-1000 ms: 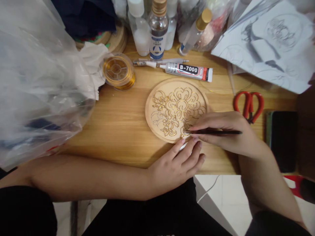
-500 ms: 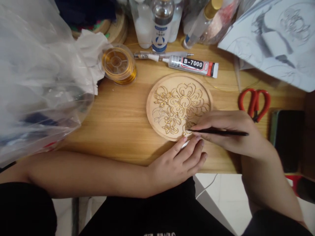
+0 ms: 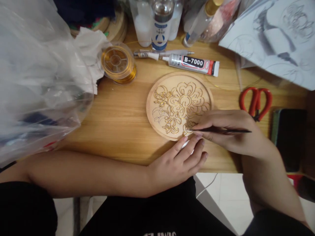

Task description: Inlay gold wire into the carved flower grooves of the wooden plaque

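Observation:
A round wooden plate [image 3: 157,126] lies on the table, with a raised rim and a flower pattern partly outlined in gold wire. My right hand [image 3: 227,132] grips dark tweezers [image 3: 221,130], whose tips touch the pattern near the plate's lower right edge. Below that edge rests my left hand [image 3: 180,159], fingers spread, the fingertips by the rim. A small white object [image 3: 186,144] shows between its index and middle fingers; whether the hand grips it is not clear. The right hand covers the plate's lower right part.
Behind the plate lie a glue tube [image 3: 193,63], a pen and a gold wire spool [image 3: 118,64]. Bottles [image 3: 161,28] stand at the back. Red-handled pliers [image 3: 256,103] and a phone [image 3: 289,141] are at right, printed paper [image 3: 275,36] above. A plastic bag [image 3: 41,85] fills the left.
The camera view has shifted slightly. The tweezers' rear end has tipped a little toward the plate's far side, while both hands stay almost in place.

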`<action>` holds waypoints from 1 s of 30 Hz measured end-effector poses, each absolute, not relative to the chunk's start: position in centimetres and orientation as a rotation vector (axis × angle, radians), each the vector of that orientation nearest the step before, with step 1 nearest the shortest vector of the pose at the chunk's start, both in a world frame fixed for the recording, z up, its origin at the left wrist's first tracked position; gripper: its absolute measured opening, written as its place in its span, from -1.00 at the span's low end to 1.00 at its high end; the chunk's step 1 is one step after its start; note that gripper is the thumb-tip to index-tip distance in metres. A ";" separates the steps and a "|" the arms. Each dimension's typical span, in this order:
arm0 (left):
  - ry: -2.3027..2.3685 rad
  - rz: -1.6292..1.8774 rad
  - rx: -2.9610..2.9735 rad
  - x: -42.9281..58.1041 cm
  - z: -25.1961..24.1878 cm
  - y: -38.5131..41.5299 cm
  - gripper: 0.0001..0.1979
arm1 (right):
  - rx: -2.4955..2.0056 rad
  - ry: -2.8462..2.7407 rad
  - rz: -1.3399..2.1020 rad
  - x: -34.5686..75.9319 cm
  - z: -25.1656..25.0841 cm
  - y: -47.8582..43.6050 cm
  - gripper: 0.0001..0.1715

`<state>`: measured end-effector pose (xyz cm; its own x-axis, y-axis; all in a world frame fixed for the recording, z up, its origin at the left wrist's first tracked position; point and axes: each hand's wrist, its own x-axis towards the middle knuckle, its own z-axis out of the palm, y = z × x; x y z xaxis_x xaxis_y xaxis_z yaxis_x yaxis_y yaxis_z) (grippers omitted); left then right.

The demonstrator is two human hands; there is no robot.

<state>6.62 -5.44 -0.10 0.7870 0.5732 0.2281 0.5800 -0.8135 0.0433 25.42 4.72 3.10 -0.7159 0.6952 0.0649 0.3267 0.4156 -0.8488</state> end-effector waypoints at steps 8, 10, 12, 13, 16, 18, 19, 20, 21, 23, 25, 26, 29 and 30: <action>-0.954 -0.363 -2.940 6.6 -0.2 -5.4 -0.62 | -0.892 -2.264 1.187 25.7 3.0 4.6 -0.93; -0.954 -0.368 -2.941 6.6 -0.2 -5.4 -0.62 | -0.901 -2.242 1.144 25.6 2.9 4.6 -0.90; -0.956 -0.371 -2.943 6.6 -0.2 -5.4 -0.62 | -0.905 -2.239 1.123 25.5 2.9 4.5 -0.89; -0.957 -0.372 -2.943 6.6 -0.2 -5.4 -0.62 | -0.901 -2.244 1.122 25.5 2.9 4.5 -0.90; -0.958 -0.375 -2.944 6.6 -0.1 -5.4 -0.63 | -0.879 -2.273 1.136 25.4 3.0 4.6 -0.90; -0.958 -0.374 -2.945 6.6 -0.1 -5.4 -0.63 | -0.869 -2.287 1.138 25.3 3.1 4.7 -0.91; -0.956 -0.371 -2.945 6.6 -0.1 -5.4 -0.63 | -0.867 -2.293 1.135 25.3 3.1 4.7 -0.91; -0.955 -0.367 -2.947 6.6 -0.1 -5.4 -0.63 | -0.865 -2.297 1.127 25.3 3.1 4.7 -0.91; -0.952 -0.362 -2.949 6.6 -0.1 -5.4 -0.63 | -0.864 -2.302 1.116 25.3 3.1 4.7 -0.91; -0.943 -0.352 -2.955 6.6 -0.1 -5.5 -0.62 | -0.853 -2.314 1.087 25.2 3.1 4.7 -0.92; -0.939 -0.352 -2.955 6.5 -0.1 -5.5 -0.62 | -0.841 -2.329 1.065 25.2 3.0 4.7 -0.94; -0.937 -0.354 -2.953 6.5 -0.1 -5.5 -0.61 | -0.837 -2.334 1.060 25.2 3.0 4.7 -0.94; -0.937 -0.356 -2.950 6.5 -0.2 -5.5 -0.61 | -0.847 -2.348 1.057 25.3 3.0 4.7 -0.92; -0.938 -0.351 -2.952 6.6 -0.2 -5.5 -0.61 | -0.852 -2.351 1.055 25.3 3.0 4.7 -0.92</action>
<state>6.55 -5.49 -0.16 0.7936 0.5669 0.2210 0.5725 -0.8187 0.0443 25.31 4.67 3.04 -0.7219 0.6804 0.1262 0.3581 0.5234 -0.7732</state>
